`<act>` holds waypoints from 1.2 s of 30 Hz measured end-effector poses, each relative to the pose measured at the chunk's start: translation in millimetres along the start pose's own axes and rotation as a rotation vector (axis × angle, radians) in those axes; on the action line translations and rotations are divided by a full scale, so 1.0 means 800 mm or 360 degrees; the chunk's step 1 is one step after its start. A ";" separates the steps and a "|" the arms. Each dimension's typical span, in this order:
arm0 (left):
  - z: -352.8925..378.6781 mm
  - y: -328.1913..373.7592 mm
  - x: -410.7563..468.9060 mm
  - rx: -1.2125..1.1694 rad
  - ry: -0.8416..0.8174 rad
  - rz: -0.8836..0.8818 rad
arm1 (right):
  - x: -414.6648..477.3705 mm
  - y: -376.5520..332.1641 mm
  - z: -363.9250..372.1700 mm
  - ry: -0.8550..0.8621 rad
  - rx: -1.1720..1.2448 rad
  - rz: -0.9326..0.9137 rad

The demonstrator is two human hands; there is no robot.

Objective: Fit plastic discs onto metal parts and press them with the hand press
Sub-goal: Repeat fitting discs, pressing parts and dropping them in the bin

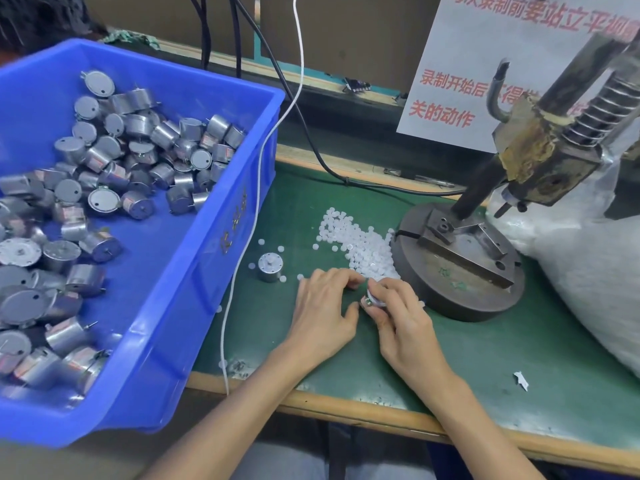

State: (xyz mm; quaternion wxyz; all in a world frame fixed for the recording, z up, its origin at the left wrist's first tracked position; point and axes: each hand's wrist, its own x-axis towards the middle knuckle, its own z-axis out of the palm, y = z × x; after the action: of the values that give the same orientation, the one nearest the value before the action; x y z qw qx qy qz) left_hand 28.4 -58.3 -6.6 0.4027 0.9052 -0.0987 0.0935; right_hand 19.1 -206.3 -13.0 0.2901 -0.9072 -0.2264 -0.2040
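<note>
Head view, nearest first: my right hand [403,317] rests low on the green-matted counter [485,358], its fingers [398,289] curled round a small round silver metal part [372,300], of which only a sliver shows between them. My left hand [323,306] sits just beside it, fingertips bent in toward the top of that part. Whether they pinch a disc I cannot tell, since the tips hide whatever lies between them.

Just beyond my hands lies the heap of small white plastic discs [360,240], spread across the mat and touching the foot of the press. A few strays lie around a lone silver cylindrical motor [270,267] standing upright to the left. To the right is the hand press's heavy round grey steel base [460,282] with its angled fixture block, and the rusty ram head [540,157] hangs above it, raised.

To the left, the big blue plastic bin [221,237] holds a jumble of the same silver parts. A thin white cable [258,202] runs down past its wall.

I judge this to be the fitting step: seating a disc on the part in my right hand. Next the part must go onto the fixture upright, disc square under the ram, with my hands clear before the press is brought down.
</note>
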 end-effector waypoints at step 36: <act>-0.010 0.039 -0.006 -0.0368 0.0334 0.0236 | 0.015 -0.014 -0.027 0.0097 0.1349 0.0966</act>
State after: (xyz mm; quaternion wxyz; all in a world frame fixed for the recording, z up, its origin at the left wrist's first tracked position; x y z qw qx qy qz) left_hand 14.9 -72.1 19.3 0.5041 0.8284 -0.1326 0.2049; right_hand 17.5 -207.8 13.8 0.6843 -0.7287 -0.0075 -0.0276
